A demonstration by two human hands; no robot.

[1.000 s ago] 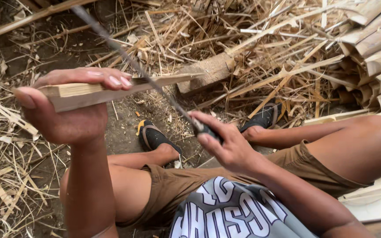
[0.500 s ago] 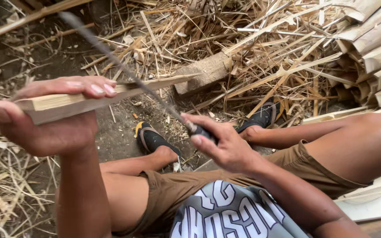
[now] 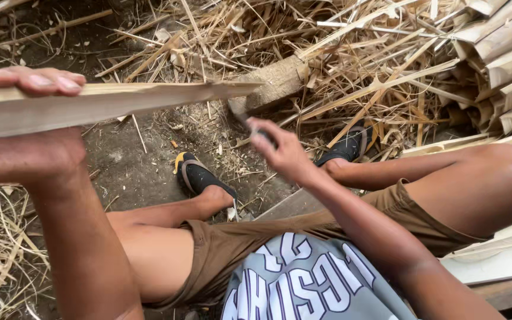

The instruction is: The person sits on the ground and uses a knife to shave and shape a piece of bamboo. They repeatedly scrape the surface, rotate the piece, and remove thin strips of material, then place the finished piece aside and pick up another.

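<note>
My left hand (image 3: pixel 26 155) grips a long pale split slat of bamboo (image 3: pixel 120 101), fingers over its top, and holds it level across the left of the view. Its pointed end reaches the middle. My right hand (image 3: pixel 281 153) is closed around the handle of a dark-bladed knife (image 3: pixel 239 115). Only a short piece of the blade shows, just under the slat's tip. Most of the handle is hidden in my fist.
I sit with knees apart over bare dirt, in black sandals (image 3: pixel 199 176). Dry bamboo strips and shavings (image 3: pixel 351 53) are heaped ahead, with a short log (image 3: pixel 277 82) among them. Split bamboo pieces (image 3: pixel 505 59) are stacked at the right. Pale boards (image 3: pixel 496 261) lie by my right thigh.
The knife blade, earlier raised up and to the left across the slat, has come down to the slat's tip. My left hand and the slat have shifted left and closer.
</note>
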